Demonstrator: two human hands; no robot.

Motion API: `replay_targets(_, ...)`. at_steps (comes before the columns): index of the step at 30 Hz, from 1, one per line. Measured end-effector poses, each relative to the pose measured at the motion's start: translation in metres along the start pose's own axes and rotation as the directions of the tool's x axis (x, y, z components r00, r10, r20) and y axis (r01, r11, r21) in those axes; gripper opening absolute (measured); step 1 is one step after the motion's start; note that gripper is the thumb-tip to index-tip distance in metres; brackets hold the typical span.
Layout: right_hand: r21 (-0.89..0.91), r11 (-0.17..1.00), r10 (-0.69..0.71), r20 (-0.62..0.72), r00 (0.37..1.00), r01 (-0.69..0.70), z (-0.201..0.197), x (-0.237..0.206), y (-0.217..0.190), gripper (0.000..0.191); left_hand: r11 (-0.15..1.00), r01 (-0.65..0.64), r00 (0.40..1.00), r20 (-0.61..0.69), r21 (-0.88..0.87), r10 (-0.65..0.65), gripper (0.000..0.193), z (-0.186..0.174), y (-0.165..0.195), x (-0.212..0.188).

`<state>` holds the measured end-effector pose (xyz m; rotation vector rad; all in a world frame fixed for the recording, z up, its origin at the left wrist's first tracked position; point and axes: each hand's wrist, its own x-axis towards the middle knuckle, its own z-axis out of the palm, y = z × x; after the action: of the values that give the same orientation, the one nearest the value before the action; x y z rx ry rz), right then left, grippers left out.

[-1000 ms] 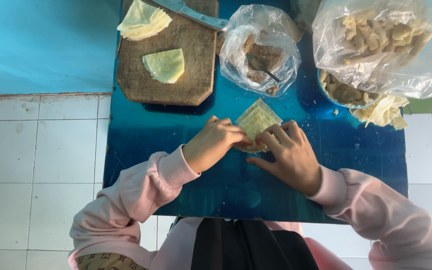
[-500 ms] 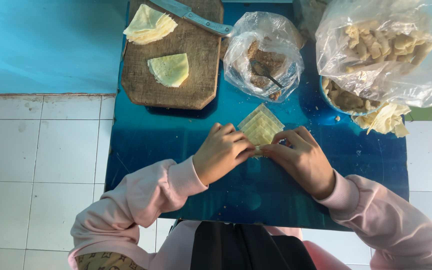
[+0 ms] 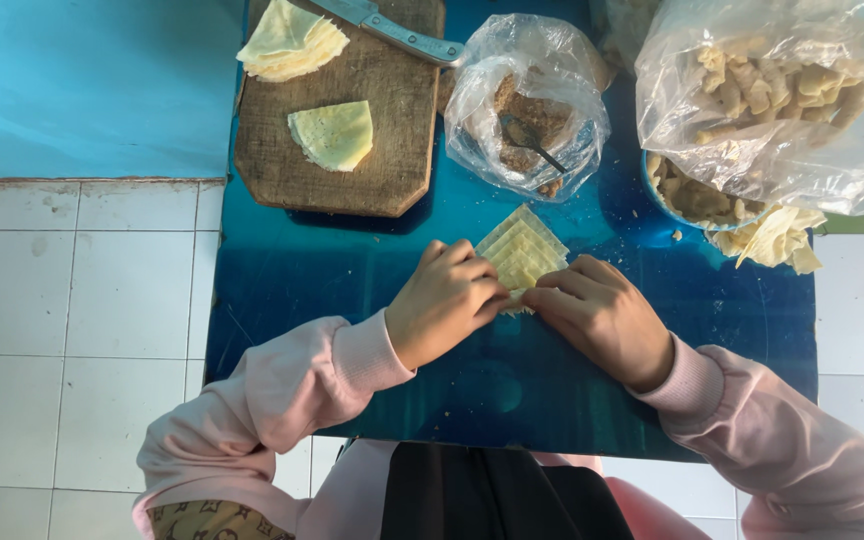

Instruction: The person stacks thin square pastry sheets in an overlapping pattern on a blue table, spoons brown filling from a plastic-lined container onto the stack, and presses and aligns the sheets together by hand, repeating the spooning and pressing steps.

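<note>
I am looking down on a glossy dark-blue tabletop (image 3: 352, 280) that is standing over a white tiled floor (image 3: 72, 280). At the far right a large clear plastic bag of pale folded pastries (image 3: 782, 90) is bulging over a blue bowl holding more of them (image 3: 692, 200), with a few loose wrappers (image 3: 772, 238) spilling onto the table just beside it. At the far left a worn brown wooden cutting board (image 3: 402, 120) is carrying a stack of pale yellow wrapper wedges (image 3: 287, 42), a single wedge (image 3: 334, 135), and a metal-handled knife (image 3: 392, 28) lying across its top corner. Between board and big bag, a smaller clear bag of brown crumbly filling (image 3: 532, 105) is sitting open with a dark spoon (image 3: 530, 140) resting inside.

Nearer to me, both pink-sleeved arms are meeting at the table's middle. The left hand (image 3: 444, 305) is curling loosely, fingertips pressing the near left edge of a pale yellow diamond-shaped pastry wrapper (image 3: 522, 250) lying flat on the table. The right hand (image 3: 604, 318) is likewise half closed, its fingertips pinching the wrapper's near right edge. The two hands are almost touching over the wrapper's near corner, which they are hiding.
</note>
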<state>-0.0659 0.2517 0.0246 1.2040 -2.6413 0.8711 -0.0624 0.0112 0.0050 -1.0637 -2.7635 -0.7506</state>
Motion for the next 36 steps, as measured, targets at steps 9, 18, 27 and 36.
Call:
replay_targets(9,0.149,0.981,0.129,-0.012,0.992,-0.126,0.008,0.007,0.014,0.017,0.927,0.325,0.934,0.216,-0.188,-0.284,0.016,-0.001,-0.017,0.020)
replay_targets(18,0.145,0.937,0.267,0.287,0.920,-0.318,0.002,0.023,0.036,0.021,0.876,0.455,0.867,0.305,-0.159,-0.394,0.024,-0.003,-0.022,0.027)
replay_targets(27,0.042,0.916,0.347,0.417,0.840,-0.399,0.002,0.034,0.042,0.030,0.983,0.131,0.991,0.054,-0.127,-0.125,0.010,-0.004,-0.011,0.017)
replay_targets(36,0.187,0.937,0.273,0.140,0.952,-0.296,0.013,0.022,0.039,0.031,0.987,0.126,0.988,0.102,-0.105,-0.115,0.015,-0.006,-0.011,0.017)
